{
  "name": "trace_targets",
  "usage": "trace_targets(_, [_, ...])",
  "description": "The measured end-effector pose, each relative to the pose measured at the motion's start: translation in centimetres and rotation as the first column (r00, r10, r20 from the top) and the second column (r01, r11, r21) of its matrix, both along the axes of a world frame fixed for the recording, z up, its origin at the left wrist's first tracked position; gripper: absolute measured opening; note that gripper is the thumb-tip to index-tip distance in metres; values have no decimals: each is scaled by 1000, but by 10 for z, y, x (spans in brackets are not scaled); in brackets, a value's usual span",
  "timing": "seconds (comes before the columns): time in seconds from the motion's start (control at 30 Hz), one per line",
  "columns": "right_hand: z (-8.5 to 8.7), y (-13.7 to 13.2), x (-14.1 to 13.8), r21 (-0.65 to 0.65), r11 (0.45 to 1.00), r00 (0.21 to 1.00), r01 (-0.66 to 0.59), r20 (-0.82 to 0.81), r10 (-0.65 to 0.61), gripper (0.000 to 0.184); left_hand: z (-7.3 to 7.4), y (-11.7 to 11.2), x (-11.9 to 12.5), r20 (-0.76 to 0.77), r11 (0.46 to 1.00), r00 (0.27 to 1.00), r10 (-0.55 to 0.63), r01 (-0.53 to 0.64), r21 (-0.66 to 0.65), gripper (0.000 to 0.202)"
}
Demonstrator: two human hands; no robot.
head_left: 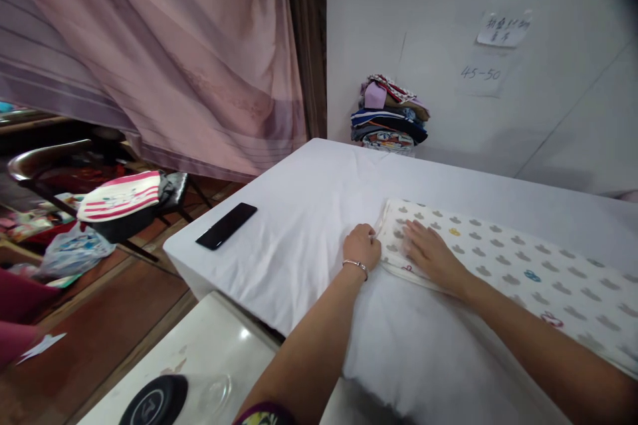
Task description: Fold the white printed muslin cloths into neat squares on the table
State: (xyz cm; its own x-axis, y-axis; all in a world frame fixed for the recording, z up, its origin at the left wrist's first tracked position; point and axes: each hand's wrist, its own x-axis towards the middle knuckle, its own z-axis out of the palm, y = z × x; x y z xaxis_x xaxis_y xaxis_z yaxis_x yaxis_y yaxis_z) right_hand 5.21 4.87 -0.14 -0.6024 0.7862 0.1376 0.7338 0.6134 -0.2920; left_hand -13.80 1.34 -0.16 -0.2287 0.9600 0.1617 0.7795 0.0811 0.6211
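Observation:
A folded white cloth with a grey pattern (523, 265) lies on the white-covered table (309, 212). My left hand (361, 247), with a bracelet on its wrist, is closed and pinches the cloth's left edge. My right hand (429, 251) lies flat on the cloth just beside it, fingers stretched out, pressing down on the fabric.
A black phone (226, 225) lies near the table's left corner. A stack of folded clothes (389, 113) sits at the far edge against the wall. A chair with a striped bag (122, 196) stands to the left. A black round object (154, 402) sits on a lower surface.

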Motion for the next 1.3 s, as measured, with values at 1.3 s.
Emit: trace_targets(1.3, [-27, -166, 351, 189, 686, 711, 702, -146, -688, 44, 0, -8, 17, -483, 767, 777, -403, 575, 285, 17])
